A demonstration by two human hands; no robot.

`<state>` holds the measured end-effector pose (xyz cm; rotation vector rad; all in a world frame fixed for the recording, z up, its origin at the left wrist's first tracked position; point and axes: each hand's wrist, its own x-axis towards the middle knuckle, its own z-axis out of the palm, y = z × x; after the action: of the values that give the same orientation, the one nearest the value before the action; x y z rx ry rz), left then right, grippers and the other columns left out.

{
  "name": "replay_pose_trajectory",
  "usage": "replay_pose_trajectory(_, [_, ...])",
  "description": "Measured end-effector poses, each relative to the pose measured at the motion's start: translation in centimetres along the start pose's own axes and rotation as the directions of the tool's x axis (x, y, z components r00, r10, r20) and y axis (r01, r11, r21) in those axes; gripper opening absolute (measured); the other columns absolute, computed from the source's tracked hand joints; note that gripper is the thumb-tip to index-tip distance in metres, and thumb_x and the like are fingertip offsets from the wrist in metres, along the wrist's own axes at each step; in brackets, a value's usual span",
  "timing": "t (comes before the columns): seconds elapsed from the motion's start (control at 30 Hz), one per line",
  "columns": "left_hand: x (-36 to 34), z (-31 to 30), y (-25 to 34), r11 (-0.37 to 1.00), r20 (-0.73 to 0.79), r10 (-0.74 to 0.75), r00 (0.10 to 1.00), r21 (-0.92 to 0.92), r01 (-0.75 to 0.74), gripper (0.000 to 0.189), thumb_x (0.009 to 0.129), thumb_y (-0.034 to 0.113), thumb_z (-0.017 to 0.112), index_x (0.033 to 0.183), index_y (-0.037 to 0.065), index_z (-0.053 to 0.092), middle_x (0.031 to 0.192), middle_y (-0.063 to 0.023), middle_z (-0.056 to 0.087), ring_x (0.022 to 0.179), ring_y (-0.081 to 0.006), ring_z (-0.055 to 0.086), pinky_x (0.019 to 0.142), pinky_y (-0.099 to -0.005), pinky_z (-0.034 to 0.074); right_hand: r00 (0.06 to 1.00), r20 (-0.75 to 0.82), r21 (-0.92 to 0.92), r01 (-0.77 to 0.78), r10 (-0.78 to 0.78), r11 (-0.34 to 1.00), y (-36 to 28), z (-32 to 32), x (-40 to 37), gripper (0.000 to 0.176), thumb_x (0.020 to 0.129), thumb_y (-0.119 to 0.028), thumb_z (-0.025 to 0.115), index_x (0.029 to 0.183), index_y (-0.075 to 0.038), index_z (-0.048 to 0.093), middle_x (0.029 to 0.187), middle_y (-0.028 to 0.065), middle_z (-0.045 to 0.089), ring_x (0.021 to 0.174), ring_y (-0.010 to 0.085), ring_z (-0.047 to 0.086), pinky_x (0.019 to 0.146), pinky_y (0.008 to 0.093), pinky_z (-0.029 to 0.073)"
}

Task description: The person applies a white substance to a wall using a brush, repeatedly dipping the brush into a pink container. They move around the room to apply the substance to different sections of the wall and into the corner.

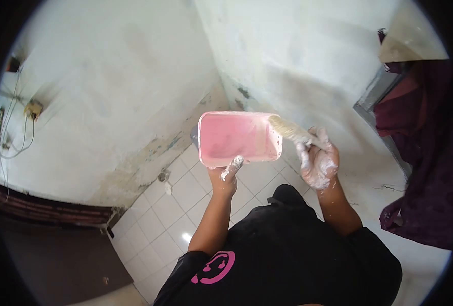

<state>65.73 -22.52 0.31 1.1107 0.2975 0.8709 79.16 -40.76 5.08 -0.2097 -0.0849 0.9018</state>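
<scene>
A pink rectangular plastic tub [231,136], its rim and right end smeared white, is gripped from below by my left hand [226,176]. The left thumb, coated in white, presses on the near side. My right hand [319,163], also covered in white, pinches the handle of a paintbrush [290,128] between thumb and fingers. Pale bristles on the brush reach to the tub's right rim and overlap its corner in this view.
Two stained, peeling walls [150,76] meet in a corner ahead. White tiles [160,219] cover the floor. On the left wall hangs a socket box [33,109] with loose wires, above a dark brown surface [58,260]. A purple curtain [420,168] hangs on the right.
</scene>
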Motion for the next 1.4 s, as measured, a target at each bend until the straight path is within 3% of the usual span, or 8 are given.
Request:
replay_pose_trajectory(0.17, [2.2,2.1,-1.4,0.997,0.077,-0.039,0.996,-0.064,0.044,0.052,0.073,0.008,0.071,0.117,-0.001,0.045,0.102,-0.0097,0.057,0.09,-0.0188,0.059,0.078,-0.0308,0.05,0.977,-0.101,-0.046,0.183,-0.187,0.982,-1.9,0.7,-1.0,0.028,0.094,-0.032,0.049,0.106,-0.008,0.055,0.107,0.0203,0.06,0.091,0.0375,0.063,0.075,0.042,0.059])
replay_pose_trajectory(0.37, [5.4,6.3,-2.7,0.967,0.174,-0.128,0.976,-0.197,0.161,0.053,0.075,0.006,0.066,0.121,0.001,0.041,0.106,-0.0104,0.055,0.094,-0.0205,0.058,0.076,-0.032,0.051,0.925,0.255,-0.472,0.373,-0.281,0.799,-9.7,1.2,-1.4,0.029,0.091,-0.027,0.053,0.104,-0.001,0.049,0.103,0.0227,0.058,0.09,0.04,0.063,0.077,0.0438,0.058])
replay_pose_trajectory(0.47, [6.5,7.9,-3.9,0.95,0.23,-0.107,0.967,-0.263,0.167,0.052,0.076,0.005,0.064,0.122,0.002,0.04,0.109,-0.0103,0.053,0.096,-0.0209,0.058,0.077,-0.0324,0.052,0.788,0.323,-0.729,0.56,-0.524,0.392,-8.5,2.4,-1.6,0.02,0.081,-0.01,0.062,0.093,0.004,0.056,0.092,0.0142,0.062,0.074,0.0209,0.062,0.068,0.0321,0.057])
replay_pose_trajectory(0.57, [7.1,8.9,-4.7,0.929,0.243,-0.171,0.955,-0.284,0.239,0.054,0.075,0.004,0.063,0.124,0.003,0.04,0.111,-0.0099,0.053,0.1,-0.0211,0.058,0.08,-0.0338,0.051,0.792,0.511,-0.82,0.565,-0.334,0.085,-8.9,4.5,-0.5,0.011,0.08,-0.006,0.06,0.086,0.003,0.061,0.085,0.0107,0.063,0.072,0.0165,0.06,0.061,0.0249,0.051])
replay_pose_trajectory(0.83, [7.8,9.4,-6.4,0.77,0.28,-0.085,0.956,-0.59,0.242,0.053,0.072,0.012,0.056,0.123,0.004,0.043,0.112,-0.011,0.055,0.101,-0.0243,0.058,0.087,-0.0358,0.05,0.83,0.382,-0.848,0.489,-0.407,0.203,-9.6,2.3,2.6,0.008,0.078,0.005,0.056,0.084,0.004,0.062,0.076,0.0088,0.065,0.069,0.0129,0.061,0.06,0.0245,0.046])
replay_pose_trajectory(0.9, [8.1,8.1,-7.4,0.787,0.279,-0.099,0.955,-0.565,0.247,0.054,0.072,0.01,0.056,0.124,0.004,0.043,0.113,-0.011,0.055,0.104,-0.0251,0.057,0.089,-0.0375,0.049,0.85,0.504,-0.852,0.519,-0.154,0.074,-10.3,1.8,3.1,0.014,0.082,-0.001,0.058,0.095,0.003,0.054,0.089,0.0135,0.063,0.081,0.0171,0.06,0.071,0.029,0.048])
replay_pose_trajectory(1.07, [9.3,8.9,-6.8,0.806,0.317,-0.124,0.94,-0.521,0.282,0.058,0.071,0.005,0.057,0.127,0.003,0.041,0.115,-0.0122,0.055,0.107,-0.026,0.057,0.088,-0.0385,0.05,0.891,0.441,-0.889,0.45,-0.111,0.081,-10.6,3.0,4.1,0.011,0.082,0.0,0.057,0.092,0.004,0.057,0.085,0.0132,0.064,0.076,0.0174,0.062,0.068,0.0297,0.05])
replay_pose_trajectory(1.4, [11.7,5.6,-7.4,0.82,0.456,-0.095,0.885,-0.469,0.329,0.055,0.071,0.015,0.062,0.121,0.0,0.045,0.102,-0.0147,0.061,0.08,-0.0237,0.065,0.06,-0.0312,0.054,0.826,0.545,-0.836,0.549,-0.147,-0.018,-8.1,1.1,6.3,0.01,0.081,-0.005,0.057,0.085,0.003,0.063,0.08,0.012,0.066,0.07,0.0166,0.063,0.065,0.0279,0.05])
